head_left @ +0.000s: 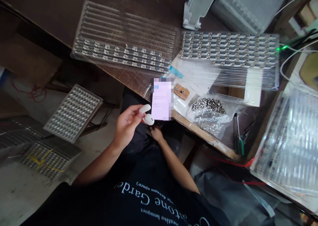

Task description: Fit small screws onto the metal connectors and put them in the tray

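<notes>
The left hand [128, 121] is grasping the white case [149, 119] between thumb and fingers; the case is at the fingertips, just left of the phone [161, 102]. The right hand [156, 132] is at the near end of the phone, but its fingers are hidden, so I cannot tell if it grips. The case is already open, its lid apart from the base; whether something is inside, I cannot see. The screen is lit. Beyond the left hand, one tray [104, 22] has connectors [119, 60] in its near rows, and its far rows are left bare. The lid's long axis slants forward and right, away from the left hand; the base points right, slightly back. The phone's long axis runs forward from the right hand.
</notes>
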`<action>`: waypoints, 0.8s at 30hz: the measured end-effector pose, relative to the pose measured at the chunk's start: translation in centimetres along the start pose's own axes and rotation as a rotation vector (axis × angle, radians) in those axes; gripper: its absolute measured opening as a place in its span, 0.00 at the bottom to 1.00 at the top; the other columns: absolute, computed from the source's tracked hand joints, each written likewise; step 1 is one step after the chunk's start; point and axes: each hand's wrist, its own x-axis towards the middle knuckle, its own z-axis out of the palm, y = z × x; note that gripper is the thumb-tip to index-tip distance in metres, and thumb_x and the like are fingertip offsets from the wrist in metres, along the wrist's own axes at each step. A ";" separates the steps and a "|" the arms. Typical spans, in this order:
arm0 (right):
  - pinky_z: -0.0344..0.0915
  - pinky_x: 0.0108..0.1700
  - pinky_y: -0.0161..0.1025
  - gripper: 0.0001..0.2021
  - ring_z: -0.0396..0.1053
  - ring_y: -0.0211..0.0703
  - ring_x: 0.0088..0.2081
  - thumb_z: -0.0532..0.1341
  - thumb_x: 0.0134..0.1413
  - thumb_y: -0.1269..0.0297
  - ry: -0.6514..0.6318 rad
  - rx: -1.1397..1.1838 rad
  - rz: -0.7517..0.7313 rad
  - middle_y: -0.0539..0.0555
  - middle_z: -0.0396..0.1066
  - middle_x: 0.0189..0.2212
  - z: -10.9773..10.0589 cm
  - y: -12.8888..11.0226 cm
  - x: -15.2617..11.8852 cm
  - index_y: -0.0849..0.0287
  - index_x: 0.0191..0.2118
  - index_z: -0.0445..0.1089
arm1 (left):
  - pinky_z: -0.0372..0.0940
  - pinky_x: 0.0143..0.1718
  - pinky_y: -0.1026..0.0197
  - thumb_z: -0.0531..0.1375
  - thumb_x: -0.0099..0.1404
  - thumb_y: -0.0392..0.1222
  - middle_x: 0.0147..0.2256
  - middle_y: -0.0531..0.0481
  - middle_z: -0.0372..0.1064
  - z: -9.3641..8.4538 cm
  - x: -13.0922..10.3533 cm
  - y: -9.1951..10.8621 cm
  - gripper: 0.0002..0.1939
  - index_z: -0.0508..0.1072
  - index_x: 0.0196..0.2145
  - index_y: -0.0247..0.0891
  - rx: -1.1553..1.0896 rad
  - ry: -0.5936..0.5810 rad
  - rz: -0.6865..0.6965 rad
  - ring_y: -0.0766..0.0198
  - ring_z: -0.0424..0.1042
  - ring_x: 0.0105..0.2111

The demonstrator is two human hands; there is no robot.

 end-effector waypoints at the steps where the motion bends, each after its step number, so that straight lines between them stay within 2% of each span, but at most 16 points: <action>1: 0.69 0.60 0.53 0.10 0.75 0.48 0.53 0.63 0.68 0.61 -0.001 0.006 -0.001 0.57 0.78 0.50 0.0 0.0 0.1 0.61 0.47 0.77 | 0.74 0.33 0.67 0.72 0.62 0.50 0.34 0.47 0.77 0.0 0.0 0.0 0.17 0.81 0.43 0.38 0.001 0.004 0.002 0.64 0.77 0.32; 7: 0.70 0.59 0.51 0.08 0.76 0.47 0.52 0.63 0.67 0.67 0.011 0.027 0.008 0.57 0.79 0.49 0.0 -0.1 0.3 0.60 0.47 0.78 | 0.74 0.32 0.66 0.72 0.62 0.51 0.34 0.47 0.77 -0.1 0.1 0.0 0.17 0.81 0.43 0.38 0.023 0.009 -0.013 0.65 0.76 0.31; 11: 0.69 0.59 0.47 0.10 0.76 0.46 0.52 0.59 0.66 0.73 0.008 0.035 0.017 0.56 0.80 0.48 0.1 0.0 0.3 0.58 0.45 0.79 | 0.73 0.33 0.67 0.72 0.62 0.51 0.34 0.48 0.77 0.0 0.1 0.0 0.16 0.81 0.43 0.38 0.006 -0.009 -0.006 0.66 0.76 0.31; 16: 0.69 0.60 0.52 0.07 0.76 0.46 0.52 0.63 0.67 0.69 -0.002 0.059 0.008 0.57 0.79 0.48 0.1 0.0 0.3 0.62 0.46 0.77 | 0.73 0.33 0.66 0.72 0.62 0.52 0.33 0.48 0.77 0.1 0.1 0.2 0.17 0.80 0.43 0.38 0.018 -0.001 -0.022 0.65 0.76 0.31; 24: 0.70 0.59 0.46 0.12 0.77 0.48 0.52 0.58 0.65 0.71 -0.003 0.080 0.000 0.56 0.81 0.47 -0.1 -0.1 0.2 0.58 0.45 0.79 | 0.73 0.32 0.65 0.72 0.61 0.53 0.33 0.48 0.76 -0.1 0.0 0.1 0.18 0.80 0.42 0.37 0.037 0.012 -0.026 0.65 0.76 0.30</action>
